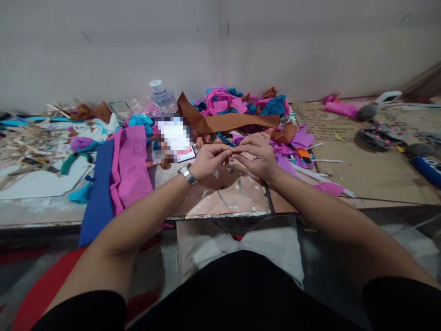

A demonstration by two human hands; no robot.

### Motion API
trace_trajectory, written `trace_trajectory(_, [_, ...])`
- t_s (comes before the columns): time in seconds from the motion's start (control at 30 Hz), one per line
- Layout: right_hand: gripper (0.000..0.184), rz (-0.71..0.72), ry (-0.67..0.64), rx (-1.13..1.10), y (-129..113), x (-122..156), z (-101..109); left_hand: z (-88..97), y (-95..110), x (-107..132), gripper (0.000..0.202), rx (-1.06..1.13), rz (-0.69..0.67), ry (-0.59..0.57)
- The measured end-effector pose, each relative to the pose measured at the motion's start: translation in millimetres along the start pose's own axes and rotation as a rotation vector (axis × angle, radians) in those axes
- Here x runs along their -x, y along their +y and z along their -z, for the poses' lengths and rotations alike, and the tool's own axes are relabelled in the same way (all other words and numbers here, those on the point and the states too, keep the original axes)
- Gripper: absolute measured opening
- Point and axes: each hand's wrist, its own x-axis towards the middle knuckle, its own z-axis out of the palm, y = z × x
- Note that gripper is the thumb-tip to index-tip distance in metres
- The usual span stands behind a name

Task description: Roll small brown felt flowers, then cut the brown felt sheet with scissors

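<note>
My left hand (212,159), with a metal watch (188,174) at its wrist, meets my right hand (257,155) fingertip to fingertip over the worktable. Both hands are closed in a pinch. Whatever sits between the fingertips is too small and too hidden to name. Just left of my hands, a lit phone (176,138) with a blurred screen leans among the scraps. Behind them stretches a long strip of brown crepe paper (237,122). Beneath them the board (220,197) carries small white flecks.
Pink crepe paper (132,165) and a blue sheet (99,184) overhang the front edge at left. A plastic bottle (163,99) stands by the wall. Pliers (70,164) lie far left. An orange cutter (303,155), white sticks (320,179) and cardboard (330,156) are at right.
</note>
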Motion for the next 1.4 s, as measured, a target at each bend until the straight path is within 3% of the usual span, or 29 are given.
trace_trajectory(0.13, [0.018,0.026,0.039,-0.009,-0.6,-0.5,0.8,0.1,-0.7,0.1,0.053,0.035,0.012,-0.009])
trace_trajectory(0.33, [0.02,0.016,0.052,-0.014,-0.3,-0.3,1.6,3.7,-2.9,0.7,0.05,0.045,0.027,-0.06])
trace_trajectory(0.63, [0.023,-0.015,0.027,-0.004,-4.1,-0.7,0.4,-1.2,-3.4,0.8,0.044,0.017,0.001,0.074])
trace_trajectory(0.9, [0.023,0.002,0.05,-0.037,-5.4,0.5,-0.7,-2.1,1.4,3.8,0.045,-0.05,-0.034,0.038])
trace_trajectory(1.4, [0.027,-0.025,0.053,-0.046,-8.6,-0.8,0.7,-4.0,2.3,2.6,0.045,0.072,0.015,0.066])
